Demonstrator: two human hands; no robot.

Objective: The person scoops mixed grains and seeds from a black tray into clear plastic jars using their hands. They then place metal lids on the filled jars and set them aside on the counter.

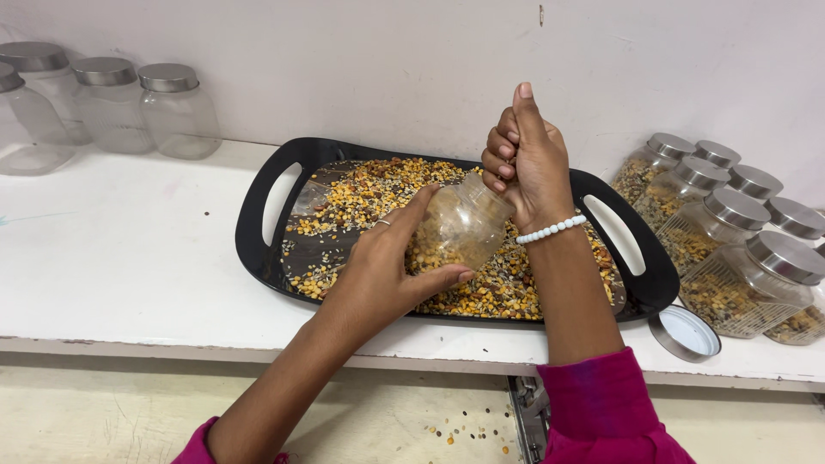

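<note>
Pink sleeves (pixel 601 404) seen at bottom edge, left hand (pixel 378 275) wrapped around tilted clear jar (pixel 460 228) at frame centre, right hand (pixel 526 163) clenched in a fist at jar mouth, mixed lentils (pixel 378 193) spread on black tray (pixel 258 198), loose lid (pixel 685 333) lower right on tabletop (pixel 120 258).

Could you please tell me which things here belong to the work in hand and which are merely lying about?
In use:
left hand
right hand
clear jar, held tilted
black tray
mixed pulses
loose lid

Lying about:
empty jars
filled jars
spilled grains on the lower ledge
</note>
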